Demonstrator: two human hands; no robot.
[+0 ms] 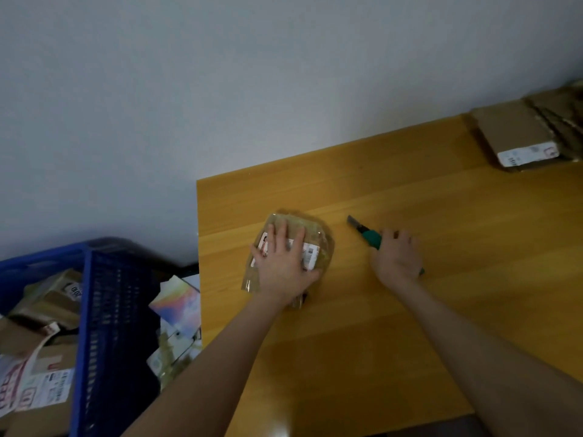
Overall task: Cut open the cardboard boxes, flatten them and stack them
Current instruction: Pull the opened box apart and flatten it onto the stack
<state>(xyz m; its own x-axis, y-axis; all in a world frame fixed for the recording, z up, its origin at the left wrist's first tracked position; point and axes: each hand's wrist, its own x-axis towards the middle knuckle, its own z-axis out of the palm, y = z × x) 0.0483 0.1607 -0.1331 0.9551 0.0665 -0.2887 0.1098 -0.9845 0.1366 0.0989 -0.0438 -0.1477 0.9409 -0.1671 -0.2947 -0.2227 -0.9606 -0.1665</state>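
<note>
- Left hand [284, 263] lay flat, fingers spread, pinning the taped box [298, 228] to the desk [410, 310].
- Right hand [397, 257] gripped the green knife [367, 234] beside it, likely poised to cut.

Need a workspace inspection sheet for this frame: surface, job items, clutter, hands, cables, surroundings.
Surface: wooden table, set against the wall.
Job's things: small taped box with a label, near the table's left edge; green utility knife to its right, blade end pointing away from the person; flattened cardboard stack at the far right corner.
Clutter: colourful printed items between crate and table; cannot tell what they are.
Hands: left hand lies flat on the box, fingers straight; right hand grips the knife's handle.
Cables: nothing seen.
Surroundings: plain wall; blue crate left of the table, holding more cardboard boxes.
</note>
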